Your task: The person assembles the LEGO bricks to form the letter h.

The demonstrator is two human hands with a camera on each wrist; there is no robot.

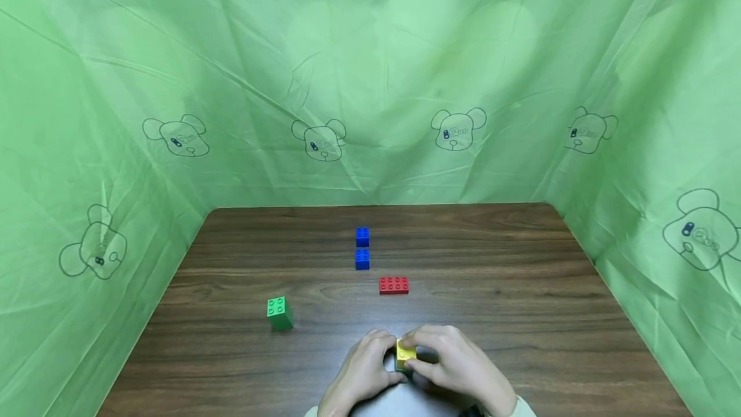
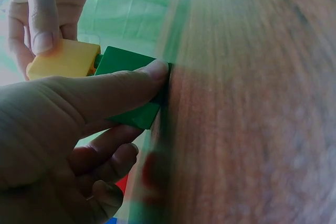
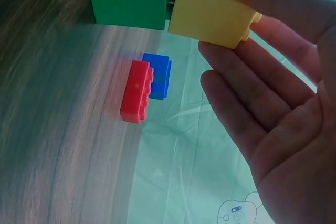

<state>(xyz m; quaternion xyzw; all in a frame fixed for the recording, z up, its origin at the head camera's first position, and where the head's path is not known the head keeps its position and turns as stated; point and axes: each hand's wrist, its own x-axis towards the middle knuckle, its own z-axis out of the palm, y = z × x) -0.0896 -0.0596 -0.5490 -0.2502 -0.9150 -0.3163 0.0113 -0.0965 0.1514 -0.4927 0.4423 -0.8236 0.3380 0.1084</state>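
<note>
While the yellow toy brick (image 3: 205, 11) stands stud-end up above the dark green toy brick (image 3: 128, 1), both wrist views show a narrow gap with green studs between them; the joint is therefore judged incomplete, and the step in hand appears to be the seating of yellow on green. The pair is at the near side of the table (image 1: 521, 314), between the two hands. The left hand (image 1: 365, 369) grips the green brick, its thumb laid across one face; the right hand (image 1: 454, 356) pinches the yellow brick between thumb and fingers, with two other fingers extended beside it. The next move would call for keeping the studs aligned and pressing straight down, the lower brick held steady, until the faces meet. A skewed press could leave the yellow brick tilted. Materials: the bricks look to be smooth, hard moulded plastic with flat sides, crisp edges and round studs. Beyond the hands are a low red eight-stud brick (image 1: 393, 286), a nearer blue four-stud brick (image 1: 362, 260) and a farther blue four-stud brick (image 1: 362, 237); a tall green four-stud block (image 1: 280, 314) stands apart to the left. The tabletop has dark, streaked wood grain with a slight sheen; the green sheeting (image 1: 382, 82) around it is thin, creased and printed with outlined animal heads.
</note>
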